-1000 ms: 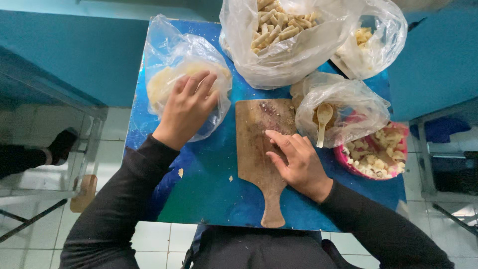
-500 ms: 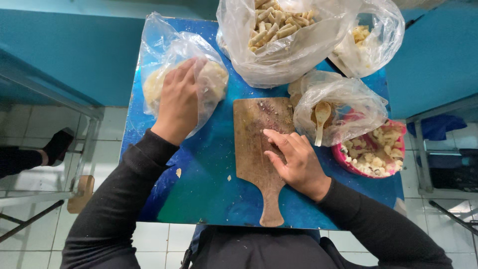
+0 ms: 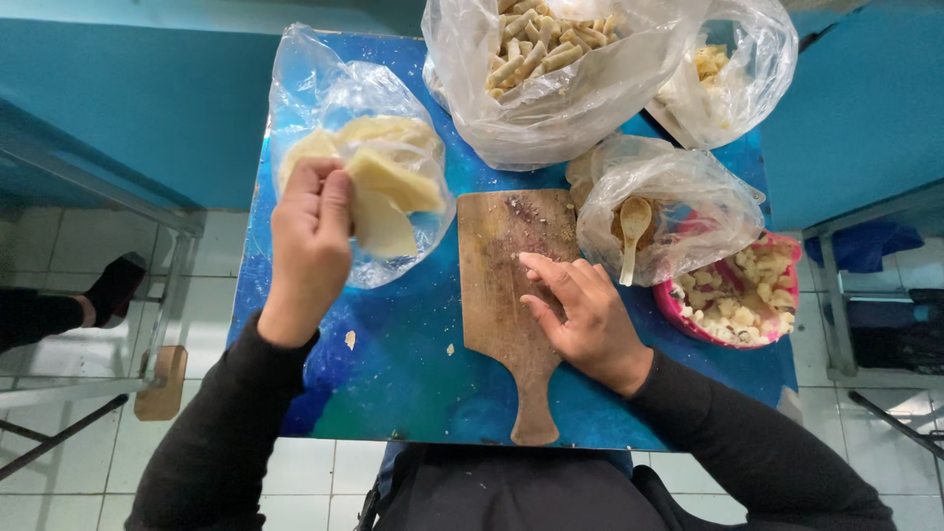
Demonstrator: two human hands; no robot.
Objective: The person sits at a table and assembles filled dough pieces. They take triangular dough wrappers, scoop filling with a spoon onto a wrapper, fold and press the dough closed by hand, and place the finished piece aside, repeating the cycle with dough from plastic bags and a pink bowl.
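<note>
A pale dough sheet (image 3: 379, 202) is pinched by the left hand (image 3: 310, 231), its fingertips hidden. The right hand (image 3: 580, 310) is laid open, flat on the wooden board (image 3: 506, 305).

Left hand (image 3: 313, 236) raised, its grip seemingly pinched shut; right hand (image 3: 582, 313) lies flat, fingers spread.

table (image 3: 413, 374) mottled blue | sheet (image 3: 388, 202) pale yellow | bowl (image 3: 688, 320) pink

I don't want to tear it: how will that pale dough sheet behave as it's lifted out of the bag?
Probably floppy: the thin sheet droops below the left hand pinching its edge. Likely light, since fingertips alone carry it. It may tear or stick, being so thin.
</note>
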